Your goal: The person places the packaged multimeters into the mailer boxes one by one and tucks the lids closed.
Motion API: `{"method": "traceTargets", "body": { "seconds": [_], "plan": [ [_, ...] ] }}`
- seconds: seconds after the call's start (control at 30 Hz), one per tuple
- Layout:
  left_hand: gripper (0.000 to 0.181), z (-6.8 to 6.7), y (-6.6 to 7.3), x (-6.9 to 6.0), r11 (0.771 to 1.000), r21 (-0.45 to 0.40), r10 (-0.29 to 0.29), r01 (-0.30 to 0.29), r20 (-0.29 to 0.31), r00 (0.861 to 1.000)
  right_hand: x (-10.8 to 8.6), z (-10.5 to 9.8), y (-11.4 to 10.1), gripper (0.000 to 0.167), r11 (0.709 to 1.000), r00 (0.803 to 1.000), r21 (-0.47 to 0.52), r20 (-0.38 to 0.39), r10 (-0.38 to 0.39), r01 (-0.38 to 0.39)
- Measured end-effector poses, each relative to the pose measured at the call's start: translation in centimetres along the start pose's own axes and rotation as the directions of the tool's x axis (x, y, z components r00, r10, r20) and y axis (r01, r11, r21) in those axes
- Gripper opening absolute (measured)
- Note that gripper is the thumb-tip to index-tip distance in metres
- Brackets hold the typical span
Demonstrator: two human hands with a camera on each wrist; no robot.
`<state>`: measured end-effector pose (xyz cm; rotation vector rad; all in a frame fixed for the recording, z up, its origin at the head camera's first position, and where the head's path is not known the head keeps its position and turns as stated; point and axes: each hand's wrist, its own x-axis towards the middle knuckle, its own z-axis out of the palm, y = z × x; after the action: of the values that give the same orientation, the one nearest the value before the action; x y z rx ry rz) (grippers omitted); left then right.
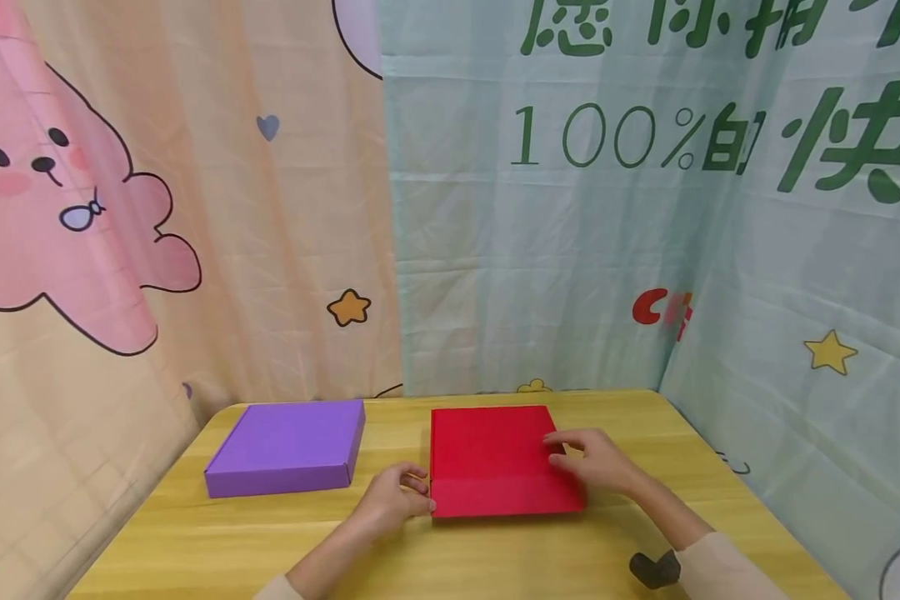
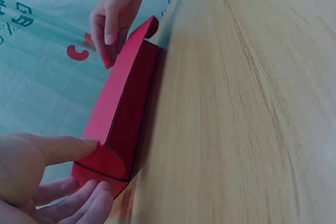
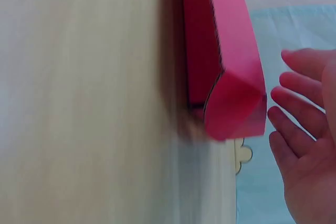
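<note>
A red cardboard box (image 1: 492, 450) lies on the wooden table, its front flap (image 2: 116, 93) slanting outward rather than flush with the front wall. A rounded side tab (image 3: 233, 103) sticks out at the flap's right end. My left hand (image 1: 395, 497) is at the box's front left corner; the thumb (image 2: 73, 149) touches the tab on that end, and the other fingers bend beside the box's side. My right hand (image 1: 592, 458) hovers by the right edge, fingers spread and slightly bent. In the right wrist view a small gap separates those fingers (image 3: 296, 108) from the box.
To the left of the red box lies a closed purple box (image 1: 288, 446). The wooden table (image 1: 487, 558) ends at the back against printed curtains (image 1: 540, 275), which also hang along both sides. A dark strap piece (image 1: 654, 570) shows at the right sleeve.
</note>
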<state>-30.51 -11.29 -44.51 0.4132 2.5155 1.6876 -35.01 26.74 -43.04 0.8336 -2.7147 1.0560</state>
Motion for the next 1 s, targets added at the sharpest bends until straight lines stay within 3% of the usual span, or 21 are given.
{"method": "traceTargets", "body": {
  "seconds": [0.1, 0.17, 0.27, 0.37, 0.47, 0.53, 0.63, 0.73, 0.83, 1.0],
  "plan": [
    [0.051, -0.1, 0.2, 0.2, 0.992, 0.103, 0.073, -0.07, -0.027, 0.997, -1.1, -0.5, 0.4, 0.036, 1.0, 0.999, -0.012, -0.036, 0.017, -0.018],
    [0.054, -0.1, 0.2, 0.5, 0.963, 0.231, 0.155, -0.142, -0.037, 0.987, -1.8, -0.8, 0.6, 0.036, 0.999, 0.998, -0.005, -0.052, 0.046, -0.046],
    [0.056, 0.0, 0.3, 1.1, 0.872, 0.417, 0.288, -0.256, -0.015, 0.958, -2.7, -0.8, 0.4, 0.037, 0.989, 0.986, 0.047, -0.082, 0.142, -0.138],
    [0.057, 0.0, 0.6, 1.7, 0.763, 0.544, 0.373, -0.348, 0.069, 0.925, -3.4, -0.6, -0.1, 0.039, 0.973, 0.97, 0.073, -0.091, 0.226, -0.219],
    [0.057, 0.2, 0.9, 2.1, 0.68, 0.604, 0.374, -0.415, 0.201, 0.905, -4.0, -0.4, -0.7, 0.038, 0.955, 0.952, 0.073, -0.088, 0.293, -0.287],
    [0.055, 0.4, 1.0, 2.4, 0.65, 0.613, 0.357, -0.449, 0.275, 0.893, -4.3, -0.3, -1.0, 0.038, 0.944, 0.945, 0.101, -0.061, 0.32, -0.314],
    [0.052, 0.6, 0.9, 2.6, 0.662, 0.593, 0.326, -0.459, 0.324, 0.888, -4.7, 0.1, -1.1, 0.042, 0.912, 0.932, 0.206, 0.002, 0.362, -0.355],
    [0.05, 0.8, 0.7, 2.8, 0.69, 0.566, 0.322, -0.451, 0.318, 0.892, -4.8, 0.6, -1.1, 0.048, 0.865, 0.91, 0.296, 0.044, 0.412, -0.406],
    [0.05, 0.8, 0.5, 2.8, 0.707, 0.546, 0.328, -0.45, 0.311, 0.892, -4.9, 1.1, -1.0, 0.05, 0.824, 0.889, 0.36, 0.04, 0.455, -0.438],
    [0.05, 0.7, 0.3, 2.8, 0.743, 0.511, 0.324, -0.433, 0.291, 0.9, -4.8, 1.7, -1.0, 0.045, 0.785, 0.881, 0.435, 0.041, 0.471, -0.44]
  ]
}}
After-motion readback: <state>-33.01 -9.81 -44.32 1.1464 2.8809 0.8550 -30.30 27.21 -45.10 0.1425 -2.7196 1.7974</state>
